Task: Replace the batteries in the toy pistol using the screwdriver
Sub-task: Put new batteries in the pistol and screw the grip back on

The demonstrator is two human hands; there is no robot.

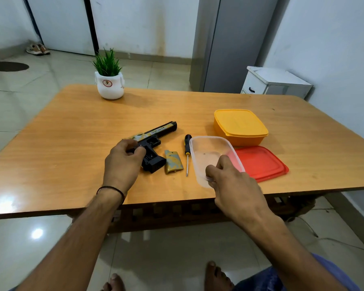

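The toy pistol (153, 144) lies on its side near the middle of the frame on the wooden desk (72, 133), barrel pointing toward the upper right and the grip toward the lower right, its battery bay exposed. The left hand (122, 162) rests over the rear of the pistol with fingers curled, thumb and fingertips pinched at the back of the frame just above the grip; whether they hold something small there cannot be told. Just right of the grip lies the removed grip cover (173, 162) (gold with grey patches), flat on the desk and not touching the pistol. Right of that lies the screwdriver (187, 154), black and yellow handle toward the top of the frame, thin shaft pointing toward the bottom. The right hand (233, 185) pinches the near rim of a clear plastic container (210, 152), thumb and fingers closed on its lower edge; a small dark speck sits inside it. A red lid (261, 162) lies flat just right of the container, partly under its side. Above these, a closed yellow box (240, 126) stands. A potted plant (110, 78) stands at the desk's far edge, upper left.
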